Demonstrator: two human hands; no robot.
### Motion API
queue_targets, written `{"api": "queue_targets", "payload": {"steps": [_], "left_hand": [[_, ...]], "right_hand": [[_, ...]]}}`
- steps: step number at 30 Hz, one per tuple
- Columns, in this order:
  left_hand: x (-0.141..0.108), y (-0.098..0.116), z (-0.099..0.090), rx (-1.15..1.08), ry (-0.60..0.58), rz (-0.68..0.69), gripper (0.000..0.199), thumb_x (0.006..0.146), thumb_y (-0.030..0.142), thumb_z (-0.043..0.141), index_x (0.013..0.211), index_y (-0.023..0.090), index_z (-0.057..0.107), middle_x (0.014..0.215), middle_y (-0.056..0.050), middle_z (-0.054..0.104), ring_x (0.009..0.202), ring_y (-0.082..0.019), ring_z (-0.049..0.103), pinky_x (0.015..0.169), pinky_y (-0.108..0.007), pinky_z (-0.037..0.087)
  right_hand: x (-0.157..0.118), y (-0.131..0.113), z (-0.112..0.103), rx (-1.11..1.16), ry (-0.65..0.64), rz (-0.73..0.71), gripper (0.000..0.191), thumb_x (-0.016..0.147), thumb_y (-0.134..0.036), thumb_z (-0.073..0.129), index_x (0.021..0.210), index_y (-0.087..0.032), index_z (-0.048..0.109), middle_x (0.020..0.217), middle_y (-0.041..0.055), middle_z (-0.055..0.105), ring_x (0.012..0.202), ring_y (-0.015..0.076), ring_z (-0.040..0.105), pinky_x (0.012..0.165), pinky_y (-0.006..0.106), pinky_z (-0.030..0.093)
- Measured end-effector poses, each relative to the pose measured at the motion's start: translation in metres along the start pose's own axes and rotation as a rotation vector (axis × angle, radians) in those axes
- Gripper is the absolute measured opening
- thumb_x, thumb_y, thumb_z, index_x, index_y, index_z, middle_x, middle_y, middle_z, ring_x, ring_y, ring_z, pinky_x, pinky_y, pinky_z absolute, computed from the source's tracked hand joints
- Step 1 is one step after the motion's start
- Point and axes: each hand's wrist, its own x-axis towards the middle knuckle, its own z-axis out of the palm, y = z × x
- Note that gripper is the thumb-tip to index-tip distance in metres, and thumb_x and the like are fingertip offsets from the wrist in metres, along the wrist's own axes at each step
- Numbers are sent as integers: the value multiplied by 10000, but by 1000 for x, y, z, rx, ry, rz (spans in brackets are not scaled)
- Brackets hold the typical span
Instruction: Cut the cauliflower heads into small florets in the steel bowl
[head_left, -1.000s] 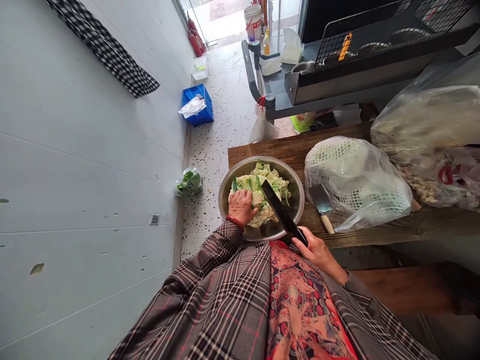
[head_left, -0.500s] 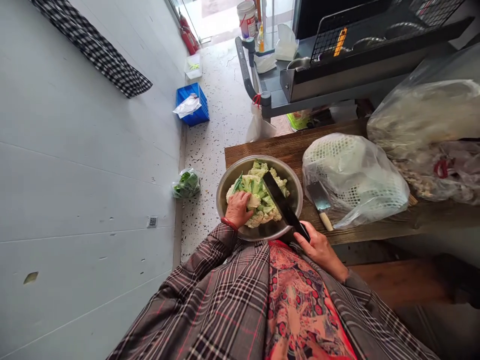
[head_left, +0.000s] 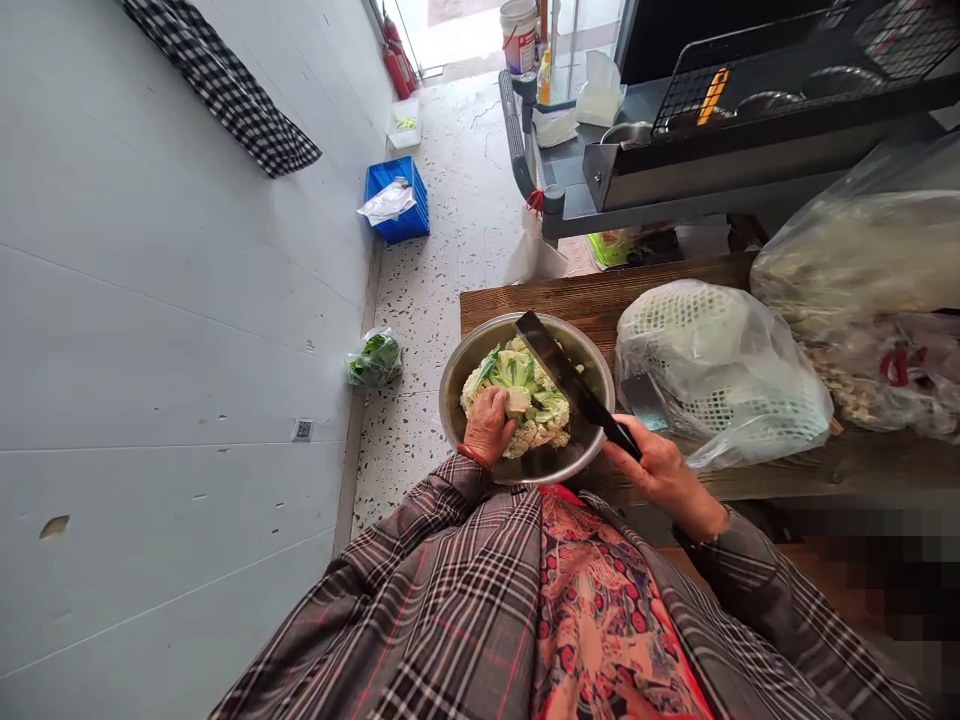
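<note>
A large cauliflower [head_left: 517,375] with green leaf stubs lies stem side up in a round metal basin [head_left: 452,405]. My left hand [head_left: 489,425] grips it at its near left side, fingers closed on its pale stem. In my right hand [head_left: 660,465] is the handle of a black kitchen knife [head_left: 559,365]. Its broad blade slants up and left over the right half of the basin, above the cauliflower's right edge. Whether the blade touches the cauliflower I cannot tell. A few small bits lie at the basin's right inside.
The basin stands on a wooden bench [head_left: 540,295]. To its right are a bagged white plastic basket [head_left: 720,365] and more clear bags [head_left: 870,250]. A dark cart [head_left: 637,185] stands behind. On the left floor are bagged greens [head_left: 376,357] and a blue crate [head_left: 401,215].
My right hand has moved right, and the knife blade now lies at a flatter slant. My left hand keeps its hold on the cauliflower. The whole view has shifted slightly.
</note>
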Motion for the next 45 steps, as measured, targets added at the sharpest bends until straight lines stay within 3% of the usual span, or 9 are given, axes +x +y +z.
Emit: {"api": "queue_targets", "payload": {"steps": [5,10,13,19,22,31,34,40,45], "left_hand": [[-4,-1,3,-27,-1,7,358,771,168,580,1124,187,525,1218,-126,545,1161,-268,513,1003,-422,425],[-4,-3,6,-19,-3,-8,359,761,166,585,1116,187,529,1240,-121,542,1154,-270,523,987,-419,433],[-5,-3,8,-6,0,-10,376,761,168,584,1129,200,516,1248,-109,533,1158,-265,521,982,-416,432],[7,10,3,140,-70,-102,564,755,268,637,1273,146,450,1209,-153,530,1086,-290,539,927,-426,440],[20,18,-7,251,-159,-121,488,750,273,632,1204,134,521,1102,-148,569,998,-295,567,851,-417,452],[25,7,-45,252,-203,233,453,788,109,517,1220,235,577,1197,-98,581,1099,-268,528,925,-424,415],[21,-1,-39,264,-140,199,539,786,79,505,1277,295,560,1243,-80,574,1138,-284,509,941,-448,404],[4,1,-13,93,6,29,533,739,178,618,1265,208,540,1178,-103,587,1082,-287,538,949,-432,448],[-7,0,0,-42,100,2,499,758,170,602,1243,179,482,1192,-123,577,1138,-287,528,1012,-467,431]], "right_hand": [[12,20,7,-283,-216,-24,308,947,-383,448,1179,-209,553,986,80,719,865,234,697,725,308,512],[3,24,4,-497,-76,-51,327,949,-362,447,1230,-226,544,1089,104,704,917,248,699,689,309,524],[2,23,-4,-409,15,-29,353,965,-384,405,1248,-200,508,1105,107,697,914,247,701,697,317,532],[8,31,1,-195,-100,-42,361,965,-440,409,1234,-217,501,1082,86,706,896,242,704,757,332,528],[7,34,9,-160,-84,-10,379,959,-448,415,1238,-206,502,1043,88,713,890,248,703,761,340,524],[-12,24,4,22,0,10,379,948,-441,442,1221,-188,515,1061,85,696,912,216,684,762,287,517],[-17,26,8,13,-25,33,379,944,-441,445,1212,-184,525,1006,77,707,861,217,687,738,292,517],[-21,26,17,-28,-92,42,395,954,-439,422,1241,-178,497,1045,92,702,888,235,688,764,330,519],[-19,7,5,-72,-73,-32,357,955,-415,429,1241,-213,499,1131,89,684,974,239,680,815,336,525]]}}
